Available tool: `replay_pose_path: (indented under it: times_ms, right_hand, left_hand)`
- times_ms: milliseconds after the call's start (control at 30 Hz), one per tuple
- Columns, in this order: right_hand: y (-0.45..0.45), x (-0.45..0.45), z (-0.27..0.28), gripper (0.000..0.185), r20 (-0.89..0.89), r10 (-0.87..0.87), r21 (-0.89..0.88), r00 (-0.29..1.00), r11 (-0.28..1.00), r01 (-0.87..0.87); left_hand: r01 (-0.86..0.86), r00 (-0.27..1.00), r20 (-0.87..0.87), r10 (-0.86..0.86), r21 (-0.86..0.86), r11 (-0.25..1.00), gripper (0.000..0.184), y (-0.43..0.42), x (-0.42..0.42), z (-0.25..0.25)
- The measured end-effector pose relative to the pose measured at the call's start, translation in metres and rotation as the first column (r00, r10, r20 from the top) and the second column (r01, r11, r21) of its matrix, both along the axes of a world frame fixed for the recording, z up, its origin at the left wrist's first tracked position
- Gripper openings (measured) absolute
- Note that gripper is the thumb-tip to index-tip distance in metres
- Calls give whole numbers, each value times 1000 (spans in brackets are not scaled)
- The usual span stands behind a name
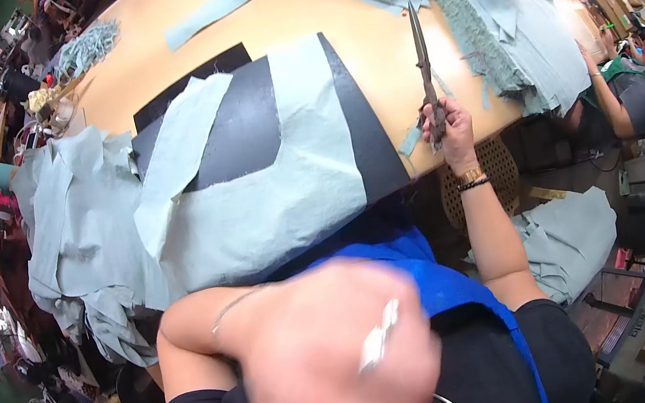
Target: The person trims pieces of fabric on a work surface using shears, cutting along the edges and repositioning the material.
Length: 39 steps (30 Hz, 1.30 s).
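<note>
The right hand (455, 127) has a closed grip on dark scissors (423, 61), blades together, above the tabletop (377, 51), beside pale cloth (274, 209). The left hand (340, 349) is blurred, its grip unclear. Best keep the points clear of the cloth.

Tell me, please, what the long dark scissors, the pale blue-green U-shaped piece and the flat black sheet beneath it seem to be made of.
Long dark scissors: probably metal, dull; slim, pointed blades.
Pale blue-green U-shaped piece: likely fabric, matte; soft creases, slightly frayed edge.
Flat black sheet: perhaps plastic or coated board; smooth, faint sheen.
</note>
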State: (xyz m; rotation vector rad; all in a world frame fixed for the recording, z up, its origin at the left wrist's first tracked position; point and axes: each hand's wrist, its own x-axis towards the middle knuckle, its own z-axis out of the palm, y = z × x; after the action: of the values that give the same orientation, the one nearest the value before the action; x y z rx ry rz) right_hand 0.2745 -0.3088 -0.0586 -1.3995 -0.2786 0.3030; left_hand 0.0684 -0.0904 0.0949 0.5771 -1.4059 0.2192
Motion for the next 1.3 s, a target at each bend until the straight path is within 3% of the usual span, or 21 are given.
replay_pose_path:
  times_ms: [33,100,267,367,400,433,467,500,533,567,667,800,833,933,1033,1100,1167,1267,1300]
  right_hand:
    - [0,1,1,8,5,11,-13,1000,1000,-11]
    - [1,3,-1,8,3,21,-4,1000,1000,-21]
    - [-3,1,-4,10,-25,22,32,999,999,-21]
    - [0,5,1,14,-25,9,21,1000,1000,-8]
    - [0,3,0,15,-32,8,17,999,1000,-7]
    - [1,2,0,17,-38,9,15,999,1000,-9]
    - [1,0,3,16,-45,9,9,999,1000,-9]
    - [3,-2,5,16,-32,-6,10,999,1000,6]
    - [5,-2,6,16,-19,-20,11,1000,1000,20]
    - [6,-4,5,17,-11,-36,12,999,999,36]
    - [4,-1,0,10,4,11,38,1000,999,-11]
    - [1,1,-2,9,18,22,51,1000,998,-22]
    - [2,-2,-2,9,20,-1,60,1000,998,0]
    - [2,-3,-2,15,42,-70,51,997,996,68]
    - [3,-5,4,15,77,-157,77,985,985,151]
    - [1,-3,-1,14,86,-181,147,980,975,167]
    - [1,-1,-3,13,45,-208,198,977,961,195]
    - [2,-1,-7,14,33,-230,232,973,949,216]
    - [2,-1,-8,14,42,-215,227,976,953,200]
  left_hand:
    - [-98,995,34,94,109,989,50,4,5,65]
    - [-218,976,61,209,237,947,58,8,2,102]
    - [-309,943,-11,333,347,886,47,12,-28,101]
    - [-385,901,-78,428,313,868,19,27,-38,90]
    - [-463,818,-182,545,352,813,31,37,-47,76]
    - [-575,570,-295,766,523,629,44,47,-64,50]
    - [-572,288,-328,900,695,436,57,56,-79,25]
    - [-479,-1,-214,977,858,188,70,58,-92,3]
    - [-290,-197,82,977,947,-138,73,60,-96,-10]
    - [-36,-315,396,862,903,-428,78,62,-101,-32]
    - [428,-252,729,637,674,-602,82,73,-126,-84]
    - [344,-157,785,599,612,-712,87,80,-76,-92]
    - [308,-97,798,595,592,-745,88,81,-55,-89]
    - [-158,102,747,657,664,-731,89,92,7,-101]
    - [-524,497,786,367,610,-595,86,134,71,-91]
    - [-541,399,886,237,436,-719,84,186,101,-85]
    - [-368,193,956,220,278,-887,82,227,108,-65]
    - [-120,-111,968,224,211,-970,79,237,86,-77]
    - [-27,-161,946,281,280,-960,80,229,79,-86]
